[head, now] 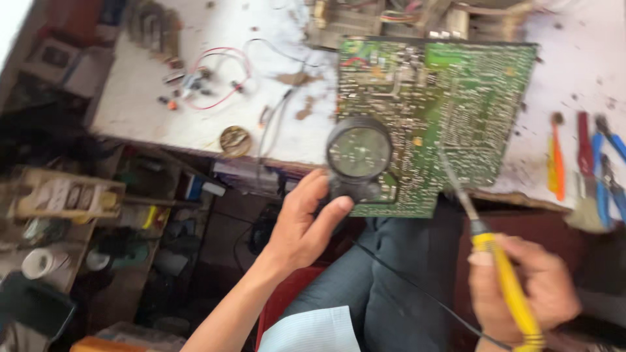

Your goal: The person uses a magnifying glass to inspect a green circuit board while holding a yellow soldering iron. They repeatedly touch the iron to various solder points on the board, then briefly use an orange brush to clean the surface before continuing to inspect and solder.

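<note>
A large green circuit board lies solder side up on a stained white workbench, overhanging its front edge. My left hand holds the short handle of a round black magnifying glass over the board's lower left part. My right hand grips a yellow-handled soldering iron; its thin metal tip points up onto the board. A black cord runs from the iron across my lap.
Red and black loose wires with small parts and a small round tin lie on the bench's left. Orange, red and blue-handled hand tools lie at right. Cluttered shelves stand at left below the bench.
</note>
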